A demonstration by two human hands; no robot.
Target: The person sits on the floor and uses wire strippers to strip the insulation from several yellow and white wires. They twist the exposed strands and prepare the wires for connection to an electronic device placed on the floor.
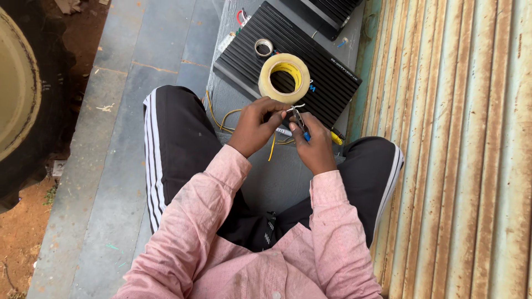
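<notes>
The person sat astride a grey ledge [277, 182], knees apart, both hands raised over it. The left hand [256, 125] was curled, its fingertips pinching a thin wire [272, 147] whose yellow length hung down between the hands. The right hand [315, 145] was closed round small pliers [300, 119] with blue grips, their tip pointing up towards the left fingertips. The tip seemed to meet the wire's end there, though the spot was too small to be sure.

Just past the hands lay a black finned box [327, 77], set aslant on the ledge. A big roll of clear tape [284, 77] on a yellow core rested on top of it, and a smaller roll [264, 47] lay just beyond on the same box. A second black box [327, 12] lay further off. More yellow wires [217, 117] looped on the ledge beside the left hand. A rusty ribbed shutter [460, 149] stood along the person's right side.
</notes>
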